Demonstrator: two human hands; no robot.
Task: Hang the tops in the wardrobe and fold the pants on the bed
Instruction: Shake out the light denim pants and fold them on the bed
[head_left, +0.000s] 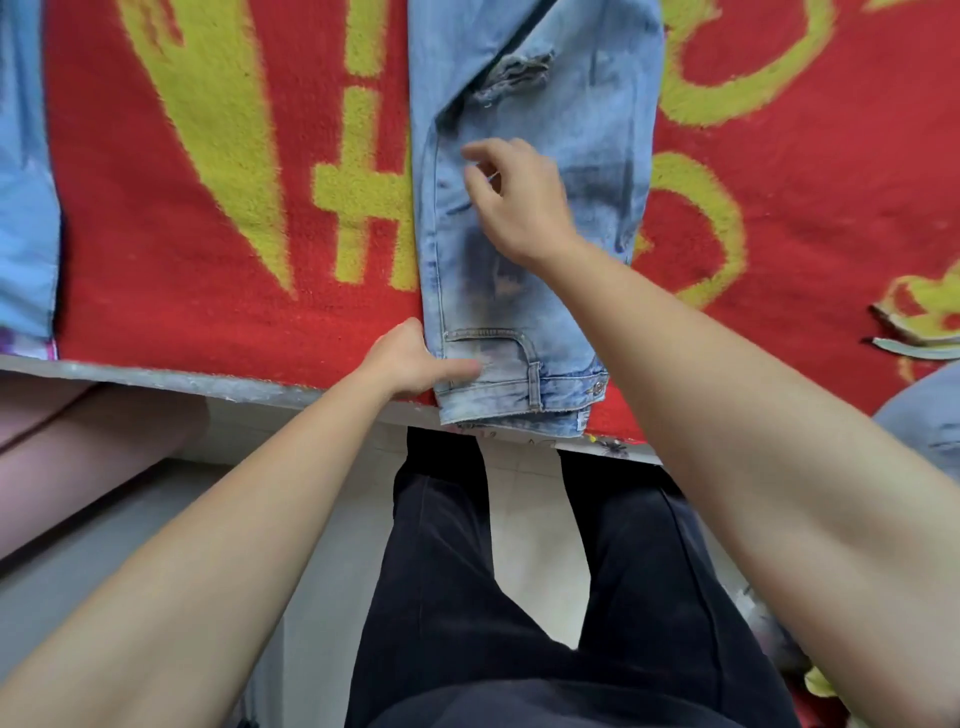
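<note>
A red blanket (208, 291) with yellow signs covers the bed, and below is a pale floor (519, 519).

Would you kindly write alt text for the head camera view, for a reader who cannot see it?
A pair of light blue ripped jeans lies lengthwise on a red and yellow blanket on the bed. The left hand grips the waistband edge by the pocket, while the right hand hovers, fingers loosely curled, over the thigh.
</note>
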